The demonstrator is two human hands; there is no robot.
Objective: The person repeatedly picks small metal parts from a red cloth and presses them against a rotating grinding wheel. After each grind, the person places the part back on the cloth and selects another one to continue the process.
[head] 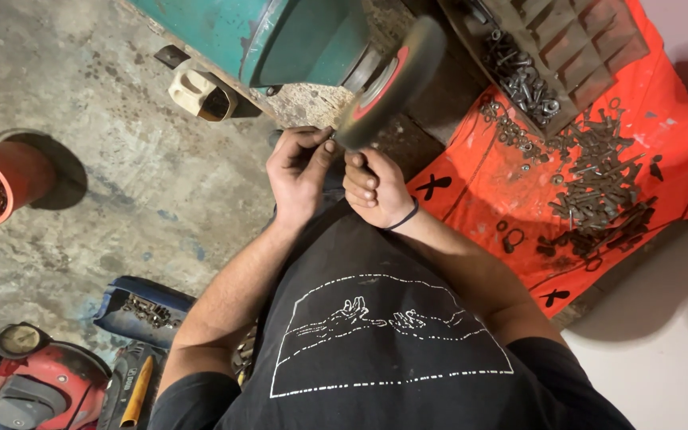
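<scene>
Stained concrete floor (121,167) carries an orange cloth (678,151) strewn with rusty bolts (599,191), an orange bucket (9,179), apparently scrap-filled.

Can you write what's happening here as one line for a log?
left hand: pinches small part at spinning wheel | right hand: closed, steadying beside it | rusty bolts: on orange sheet

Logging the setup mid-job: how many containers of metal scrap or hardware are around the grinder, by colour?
Orange bucket: 1
Blue tray: 1
Dark compartment tray: 1
Total: 3
Loose rusty bolts on the orange sheet not counted.
</scene>
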